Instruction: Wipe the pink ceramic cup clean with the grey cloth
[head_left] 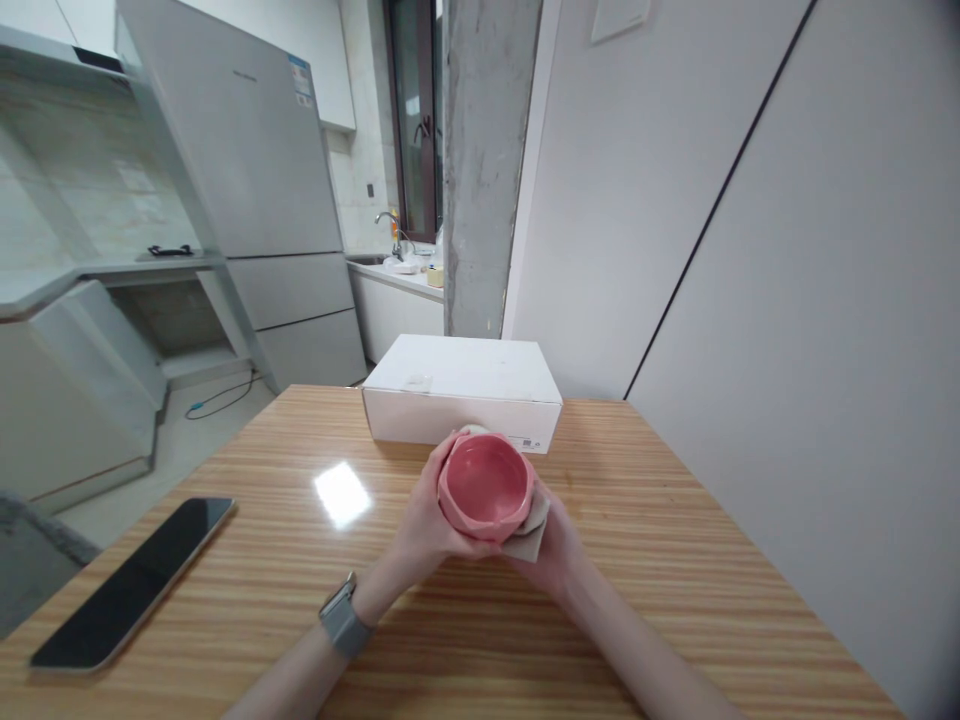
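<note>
A pink bowl (489,486) with a faceted outer wall is held over the table, its hollow facing me. My left hand (429,512) is closed around the bowl's left side, thumb along the lower rim. On the other side, my right hand (556,545) presses a beige cloth (529,535) against the bowl's lower right outside; most of its fingers are hidden behind cloth and bowl. A little more pale material shows above the bowl's top rim. The inside of the bowl looks smooth and shiny.
Behind the bowl a white cardboard box (461,385) stands on the wood-grain table (675,560). A dark phone (135,590) lies at the table's left edge. Farther back are a grey fridge (247,150), a sink counter (397,300) and a concrete pillar (487,170). A pale wall (825,300) borders the right.
</note>
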